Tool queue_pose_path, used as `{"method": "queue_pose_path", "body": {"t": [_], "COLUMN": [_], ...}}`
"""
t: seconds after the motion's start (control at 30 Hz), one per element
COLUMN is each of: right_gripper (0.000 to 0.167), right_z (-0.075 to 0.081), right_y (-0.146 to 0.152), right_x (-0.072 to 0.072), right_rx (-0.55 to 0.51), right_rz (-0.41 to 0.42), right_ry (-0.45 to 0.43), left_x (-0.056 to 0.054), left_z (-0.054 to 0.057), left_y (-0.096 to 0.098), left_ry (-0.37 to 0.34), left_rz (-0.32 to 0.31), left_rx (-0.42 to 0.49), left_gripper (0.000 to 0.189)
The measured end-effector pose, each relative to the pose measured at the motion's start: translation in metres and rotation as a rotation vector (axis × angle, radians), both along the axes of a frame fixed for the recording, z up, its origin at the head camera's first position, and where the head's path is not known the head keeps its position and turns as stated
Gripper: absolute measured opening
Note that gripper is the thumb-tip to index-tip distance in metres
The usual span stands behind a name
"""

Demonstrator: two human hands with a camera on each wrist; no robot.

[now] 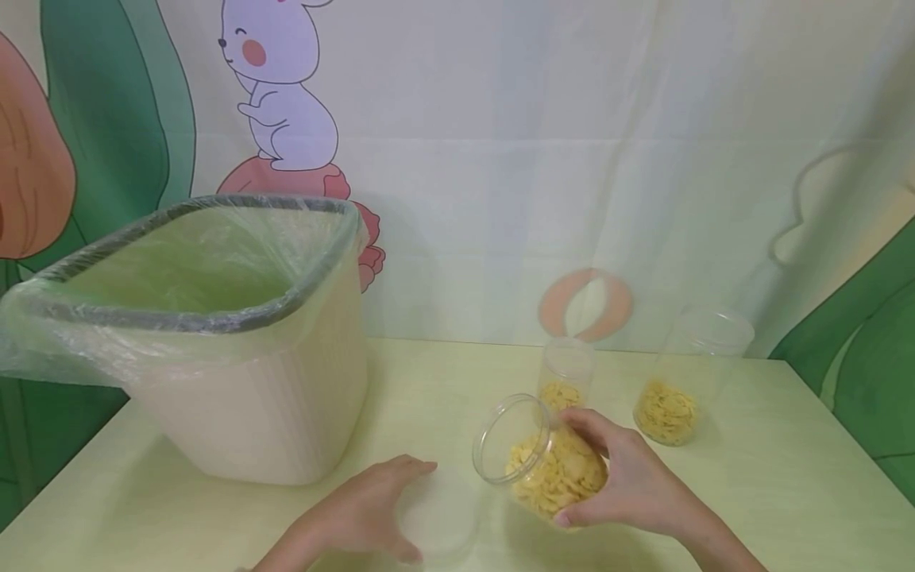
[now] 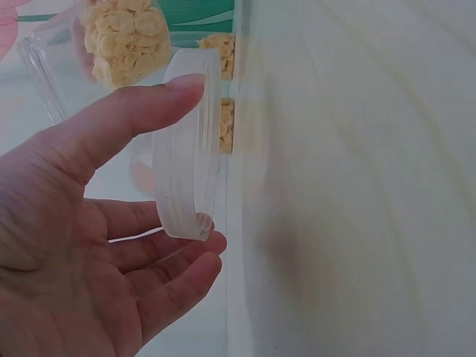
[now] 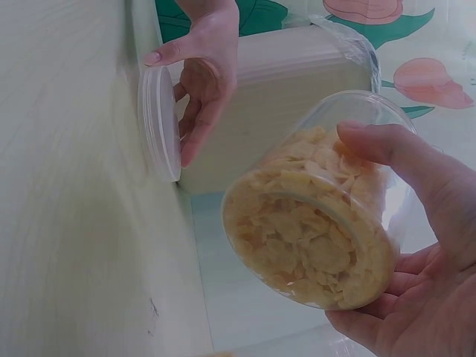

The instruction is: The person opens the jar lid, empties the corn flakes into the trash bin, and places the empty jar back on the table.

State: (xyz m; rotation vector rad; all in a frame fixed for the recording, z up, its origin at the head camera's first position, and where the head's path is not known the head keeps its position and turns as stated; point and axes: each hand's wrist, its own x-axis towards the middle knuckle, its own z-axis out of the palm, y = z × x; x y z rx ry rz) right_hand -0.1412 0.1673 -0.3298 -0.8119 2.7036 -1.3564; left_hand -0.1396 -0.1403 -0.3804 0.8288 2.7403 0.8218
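Observation:
My right hand grips a clear plastic jar partly full of yellow flakes. The jar is tilted, its uncovered mouth facing left and up. Low over the table, my left hand holds a translucent round lid by its rim, thumb on one side and fingers on the other. In the head view the lid looks faint against the pale tabletop. The right wrist view shows the lid close to the table surface.
A lined waste bin stands on the left of the table, its plastic bag folded over the rim. Behind the held jar are a small clear jar and a larger one, both with flakes at the bottom. A printed curtain hangs behind.

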Motion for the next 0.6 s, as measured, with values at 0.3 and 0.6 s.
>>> {"method": "queue_pose_path", "body": {"t": [0.3, 0.6], "right_gripper": [0.08, 0.08], "right_z": [0.0006, -0.001], "right_y": [-0.0005, -0.0007], "right_x": [0.0004, 0.0002], "right_rx": [-0.013, -0.018], "right_rz": [0.004, 0.011], "right_ry": [-0.016, -0.015], "left_x": [0.0002, 0.0013], "left_z": [-0.0009, 0.0003], "left_y": [0.0015, 0.003], "left_ry": [0.0, -0.007], "left_rz": [-0.005, -0.01], "left_rx": [-0.029, -0.057], "left_gripper": [0.083, 0.085]}}
